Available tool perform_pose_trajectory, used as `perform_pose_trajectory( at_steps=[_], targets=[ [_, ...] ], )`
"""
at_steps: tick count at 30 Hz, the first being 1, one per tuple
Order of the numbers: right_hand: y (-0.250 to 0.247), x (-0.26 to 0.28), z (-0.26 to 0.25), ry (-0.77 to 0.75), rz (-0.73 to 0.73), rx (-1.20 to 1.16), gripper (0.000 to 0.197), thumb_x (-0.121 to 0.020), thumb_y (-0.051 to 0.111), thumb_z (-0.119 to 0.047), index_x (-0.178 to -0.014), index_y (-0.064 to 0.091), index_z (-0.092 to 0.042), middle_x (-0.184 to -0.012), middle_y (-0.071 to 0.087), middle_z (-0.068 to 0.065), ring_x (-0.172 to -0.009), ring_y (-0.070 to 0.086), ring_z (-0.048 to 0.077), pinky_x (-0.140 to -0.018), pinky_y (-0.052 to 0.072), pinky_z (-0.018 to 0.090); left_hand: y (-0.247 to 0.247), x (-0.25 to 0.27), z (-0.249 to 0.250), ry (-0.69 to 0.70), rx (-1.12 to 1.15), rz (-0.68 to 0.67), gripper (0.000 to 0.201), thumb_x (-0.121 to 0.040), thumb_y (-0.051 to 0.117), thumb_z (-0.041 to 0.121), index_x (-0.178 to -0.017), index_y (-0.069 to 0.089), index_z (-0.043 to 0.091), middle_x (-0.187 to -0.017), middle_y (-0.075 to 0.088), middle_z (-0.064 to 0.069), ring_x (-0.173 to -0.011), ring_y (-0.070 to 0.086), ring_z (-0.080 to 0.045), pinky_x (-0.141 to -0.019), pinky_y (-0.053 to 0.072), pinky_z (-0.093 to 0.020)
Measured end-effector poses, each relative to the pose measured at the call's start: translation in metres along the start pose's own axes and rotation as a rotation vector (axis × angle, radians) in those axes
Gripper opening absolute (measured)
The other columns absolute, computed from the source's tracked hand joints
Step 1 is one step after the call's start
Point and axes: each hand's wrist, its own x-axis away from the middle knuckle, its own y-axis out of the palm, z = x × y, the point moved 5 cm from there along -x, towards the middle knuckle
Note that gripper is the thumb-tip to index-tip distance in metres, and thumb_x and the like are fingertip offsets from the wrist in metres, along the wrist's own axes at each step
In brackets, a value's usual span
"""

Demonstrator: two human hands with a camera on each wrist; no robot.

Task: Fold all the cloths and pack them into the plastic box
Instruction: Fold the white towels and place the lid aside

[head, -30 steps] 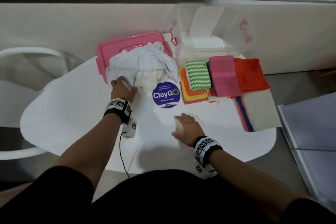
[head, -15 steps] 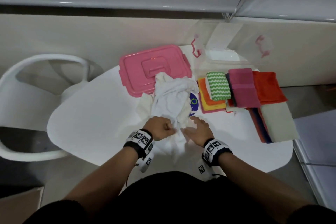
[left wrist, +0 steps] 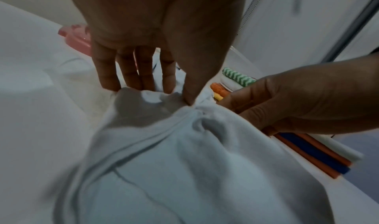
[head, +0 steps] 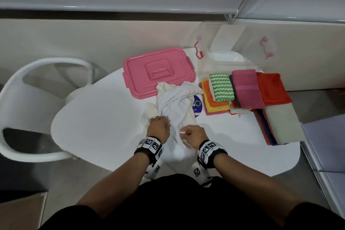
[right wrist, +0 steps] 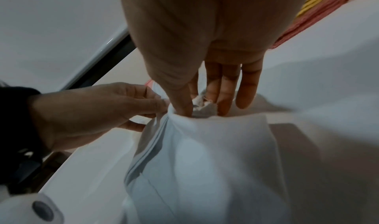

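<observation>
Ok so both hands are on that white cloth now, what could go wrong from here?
1. The white cloth lies crumpled over another pale cloth; both may lift together.
2. Its far end lies on the pink lid and close to the folded stack, so pulling might disturb either.
3. The left hand and right hand pinch close together, so it may stay bunched.

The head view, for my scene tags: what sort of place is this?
Probably a café or canteen seating area, not a home: a white moulded chair, a small round-cornered white table and a round ClayGo clean-up sticker on it.
</observation>
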Motion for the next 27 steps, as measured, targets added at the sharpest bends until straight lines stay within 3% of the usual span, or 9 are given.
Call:
perform_pose_trajectory(
  at_steps=[3,6,9,11,15,18,20,23,27],
  targets=[
    [-0.020,0.001,0.011,0.119,0.135,-0.101,0.011,-0.080,0.074,-0.018,-0.089,0.076,-0.013,-0.092,0.074,0.002,-0.088,0.069,0.018,-0.085,0.056,0.030,-0.018,0.004,0.000,-0.053,0.239,0.152,0.018,-0.097,0.048,0.024,-0.093,0.052,0.007,-0.086,0.062,-0.012,-0.079,0.053,-0.026,-0.072,0.041,-0.032],
    [-0.051,0.008,0.031,0.228,0.253,-0.088,0.016,-0.077,0.071,-0.032,-0.073,0.065,-0.018,-0.083,0.067,-0.001,-0.081,0.063,0.020,-0.071,0.049,0.026,-0.044,0.003,-0.041,-0.364,0.485,0.403,0.028,-0.097,0.043,0.038,-0.103,0.049,0.010,-0.092,0.063,-0.014,-0.079,0.057,-0.028,-0.077,0.046,-0.032],
    [-0.082,0.020,0.060,0.312,0.346,-0.047,0.030,-0.084,0.066,-0.040,-0.096,0.067,-0.012,-0.100,0.067,0.007,-0.092,0.062,0.027,-0.074,0.044,0.026,-0.064,0.004,-0.085,-0.638,0.598,0.622,0.038,-0.093,0.036,0.046,-0.105,0.046,0.012,-0.106,0.063,-0.027,-0.090,0.064,-0.044,-0.080,0.055,-0.051],
    [-0.102,0.029,0.085,0.397,0.427,-0.109,0.035,-0.087,0.063,-0.038,-0.108,0.064,-0.009,-0.111,0.066,0.013,-0.101,0.061,0.033,-0.076,0.044,0.029,-0.078,0.009,-0.107,-0.781,0.582,0.724,0.039,-0.097,0.036,0.038,-0.115,0.047,0.006,-0.114,0.061,-0.029,-0.099,0.061,-0.044,-0.084,0.052,-0.049],
    [-0.140,0.058,0.129,0.532,0.660,-0.312,0.029,-0.091,0.056,-0.028,-0.109,0.058,-0.006,-0.113,0.063,0.019,-0.091,0.057,0.033,-0.072,0.039,0.031,-0.078,0.023,-0.148,-0.873,0.659,0.655,0.036,-0.100,0.036,0.031,-0.129,0.044,0.013,-0.133,0.055,-0.019,-0.114,0.060,-0.034,-0.095,0.051,-0.047],
    [-0.161,0.070,0.141,0.480,0.806,-0.470,0.026,-0.095,0.053,-0.023,-0.111,0.060,-0.003,-0.113,0.063,0.017,-0.104,0.058,0.035,-0.076,0.035,0.029,-0.068,0.035,-0.136,-0.919,0.557,0.609,0.045,-0.095,0.049,0.031,-0.133,0.039,0.010,-0.136,0.050,-0.020,-0.121,0.053,-0.037,-0.098,0.045,-0.046],
    [-0.165,0.067,0.137,0.376,0.778,-0.515,0.022,-0.095,0.053,-0.021,-0.106,0.060,-0.004,-0.107,0.063,0.015,-0.105,0.057,0.033,-0.078,0.033,0.027,-0.067,0.042,-0.091,-0.820,0.272,0.649,0.063,-0.088,0.054,0.040,-0.139,0.036,0.009,-0.140,0.044,-0.020,-0.126,0.044,-0.039,-0.102,0.037,-0.050],
    [-0.163,0.061,0.118,0.200,0.652,-0.505,0.024,-0.093,0.058,-0.028,-0.092,0.055,-0.005,-0.085,0.058,0.008,-0.090,0.056,0.030,-0.072,0.034,0.030,-0.041,0.040,-0.001,-0.235,0.020,0.607,0.071,-0.080,0.065,0.041,-0.140,0.041,0.010,-0.144,0.043,-0.018,-0.131,0.039,-0.038,-0.104,0.034,-0.052],
    [-0.165,0.060,0.063,-0.081,0.446,-0.469,0.025,-0.095,0.060,-0.035,-0.091,0.055,-0.011,-0.081,0.054,0.000,-0.077,0.050,0.018,-0.069,0.040,0.030,0.029,0.039,0.112,0.267,0.082,0.160,0.082,-0.072,0.066,0.064,-0.135,0.049,0.015,-0.136,0.053,-0.006,-0.124,0.047,-0.025,-0.106,0.038,-0.041]
  ],
)
